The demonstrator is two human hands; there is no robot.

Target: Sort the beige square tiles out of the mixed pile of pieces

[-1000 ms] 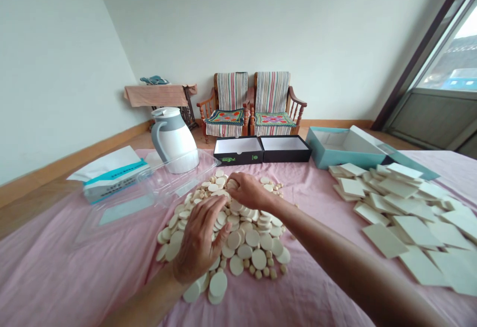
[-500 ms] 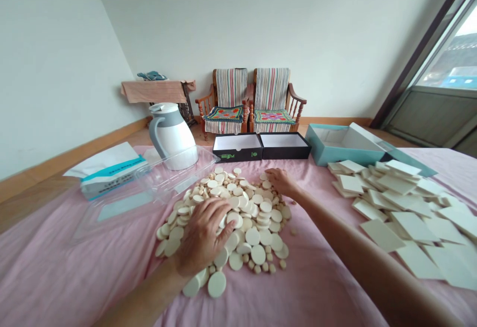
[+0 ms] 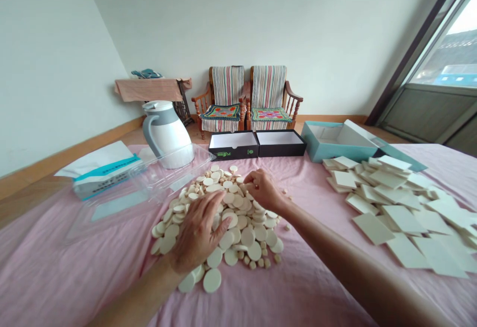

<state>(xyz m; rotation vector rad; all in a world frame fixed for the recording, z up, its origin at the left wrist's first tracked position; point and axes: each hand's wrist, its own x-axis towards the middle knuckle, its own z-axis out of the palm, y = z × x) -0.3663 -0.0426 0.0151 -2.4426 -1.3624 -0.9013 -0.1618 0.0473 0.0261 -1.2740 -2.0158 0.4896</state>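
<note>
The room around you has pale walls, and a long pink cloth point(image 3: 74, 272) covers the surface in front of you. Take the heap of round cream discs point(image 3: 238, 203) in the middle of that cloth as your landmark.

Beyond the heap sit two open black cardboard boxes point(image 3: 234, 147), with a pair of wooden armchairs with striped covers point(image 3: 246, 98) behind them. To the right of the heap, flat square cream tiles point(image 3: 395, 207) lie scattered and overlapping, with an open teal cardboard box point(image 3: 328, 140) just past them. To the left of the heap lies a clear plastic tray point(image 3: 179, 168), with a white-and-grey jug point(image 3: 166, 135) behind it and a white-and-teal tissue packet point(image 3: 104, 175) at its far side.

Your hands are apart, both on the heap. Your left hand point(image 3: 197, 232) lies palm down on the near side, fingers spread over the discs. Your right hand point(image 3: 264, 190) is at the far side with its fingertips bunched among the smaller discs; you cannot tell whether it is holding one. A small loose disc point(image 3: 287, 227) lies just off the heap's right edge.
</note>
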